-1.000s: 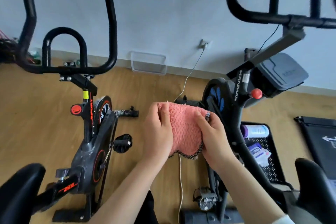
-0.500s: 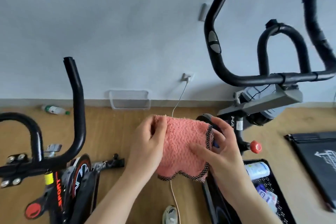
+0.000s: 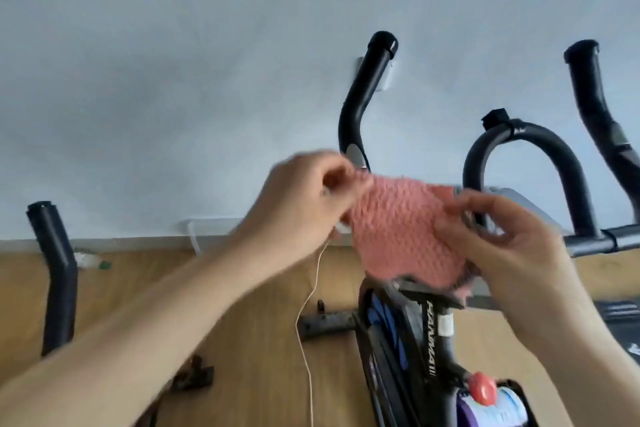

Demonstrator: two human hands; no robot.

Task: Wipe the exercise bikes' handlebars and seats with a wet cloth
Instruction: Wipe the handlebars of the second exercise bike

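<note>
Pink cloth point(image 3: 401, 232) spread between left hand point(image 3: 298, 204) and right hand point(image 3: 512, 246), pinched at both edges; black handlebar point(image 3: 526, 133) just beyond, crossbar running sideways, nearest the right hand

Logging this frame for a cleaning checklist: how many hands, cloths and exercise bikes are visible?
Hands: 2 (left hand, right hand)
Cloths: 1 (pink cloth)
Exercise bikes: 2 (left bike, mostly out of frame; right bike)
Total: 5
</note>
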